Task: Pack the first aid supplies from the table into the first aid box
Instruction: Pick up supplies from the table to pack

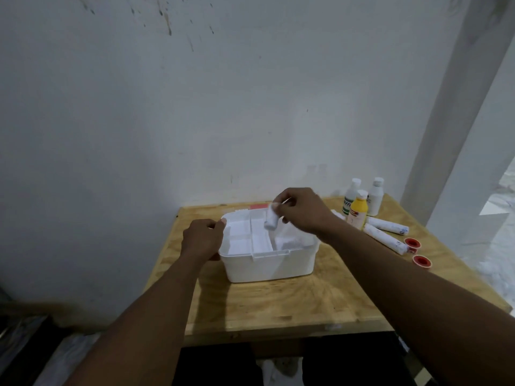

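An open white first aid box (pixel 267 267) with a divided inner tray stands in the middle of the wooden table (pixel 278 305). My left hand (pixel 202 239) grips the box's left rim. My right hand (pixel 302 210) hangs over the box and pinches a white bandage roll (pixel 271 220) by its top, so the roll dangles above the tray. At the table's right side stand a yellow bottle (pixel 358 209) and two white bottles (pixel 374 196). Two wrapped bandage rolls (pixel 386 238) lie beside them, with two red tape rolls (pixel 421 261) nearer the edge.
The table stands against a white wall (pixel 195 121). A white pillar (pixel 457 112) rises at the right behind the bottles. A red-edged lid part (pixel 259 206) shows behind the box. Dark floor and clutter lie below the table's front edge.
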